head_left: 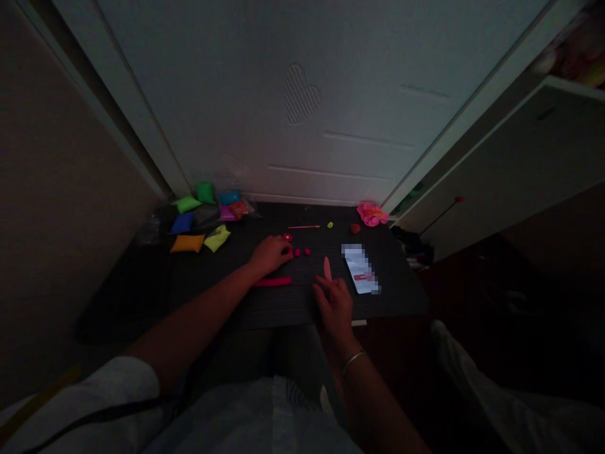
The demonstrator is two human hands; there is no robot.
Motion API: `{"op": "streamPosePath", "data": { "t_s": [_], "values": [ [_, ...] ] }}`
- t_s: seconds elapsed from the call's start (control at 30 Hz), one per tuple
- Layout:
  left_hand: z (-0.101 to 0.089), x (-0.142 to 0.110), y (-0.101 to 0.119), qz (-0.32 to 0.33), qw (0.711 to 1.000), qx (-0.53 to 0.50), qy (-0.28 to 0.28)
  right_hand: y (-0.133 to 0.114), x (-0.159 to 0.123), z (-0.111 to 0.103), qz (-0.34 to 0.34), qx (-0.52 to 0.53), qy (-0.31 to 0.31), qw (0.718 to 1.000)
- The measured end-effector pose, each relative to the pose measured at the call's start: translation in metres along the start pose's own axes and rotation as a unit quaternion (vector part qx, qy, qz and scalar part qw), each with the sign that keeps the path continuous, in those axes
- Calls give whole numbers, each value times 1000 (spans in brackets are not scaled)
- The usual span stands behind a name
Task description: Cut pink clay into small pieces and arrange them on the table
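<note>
My left hand (271, 255) rests on the dark table with its fingers drawn together at a small deep-pink clay ball (290, 251), partly hidden by the fingertips. Two more pink clay balls (302, 252) lie just to the right of it. A small pink flower-like piece (287, 238) with a pale centre sits behind the fingers. Under my left wrist a red-pink strip (278, 282) lies flat. My right hand (334, 302) is closed around the lower end of a pink plastic clay knife (327, 268), whose rounded blade points away from me.
Several coloured clay packets (188, 243) lie at the back left. A thin pink stick (304, 227), a yellow-green bit (330, 224), a brownish lump (355, 229) and a pink flower (372, 214) lie along the back. A lit phone (360, 270) lies to the right; a white door (265, 113) stands behind the table (397, 296).
</note>
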State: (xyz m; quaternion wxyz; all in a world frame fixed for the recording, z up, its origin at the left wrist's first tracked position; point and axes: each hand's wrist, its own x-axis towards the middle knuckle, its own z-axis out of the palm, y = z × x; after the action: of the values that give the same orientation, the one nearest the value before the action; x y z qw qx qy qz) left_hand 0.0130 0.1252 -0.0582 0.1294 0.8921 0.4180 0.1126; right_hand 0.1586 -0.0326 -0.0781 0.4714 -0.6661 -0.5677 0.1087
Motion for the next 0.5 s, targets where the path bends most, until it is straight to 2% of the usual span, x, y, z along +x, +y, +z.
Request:
{"op": "streamPosePath", "data": {
  "t_s": [0.5],
  "values": [
    [-6,1,3,16,1000,14,-13,-3,0,-1,14,-15,-18,1000]
  ]
}}
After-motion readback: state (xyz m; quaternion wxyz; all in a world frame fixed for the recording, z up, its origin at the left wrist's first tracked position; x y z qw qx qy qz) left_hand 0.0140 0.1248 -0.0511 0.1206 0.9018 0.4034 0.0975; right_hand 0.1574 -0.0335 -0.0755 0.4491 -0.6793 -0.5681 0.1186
